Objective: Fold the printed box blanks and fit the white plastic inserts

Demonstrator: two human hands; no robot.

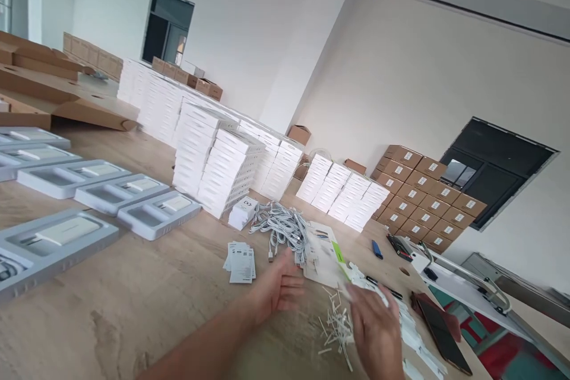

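Note:
My left hand [280,288] is over the wooden table [187,297], fingers stretched out and apart from the thumb, with nothing seen in it. Just beyond it lies a tangled heap of white-grey cables [282,222], one USB plug toward me. To its left is a small stack of printed cards [241,262]. My right hand [376,320] is smeared by motion, so its grip does not show. Beside it lie scattered short white strips [337,326] and a row of white pieces [412,332]. A printed sheet [323,255] with a green edge lies between the hands and the cables.
Grey trays [158,214] holding white devices line the left. Tall stacks of white boxes [231,172] stand behind, and brown cartons [421,196] are piled by the wall. At right are a black pen [385,288], a blue object [377,249] and a dark phone [443,335].

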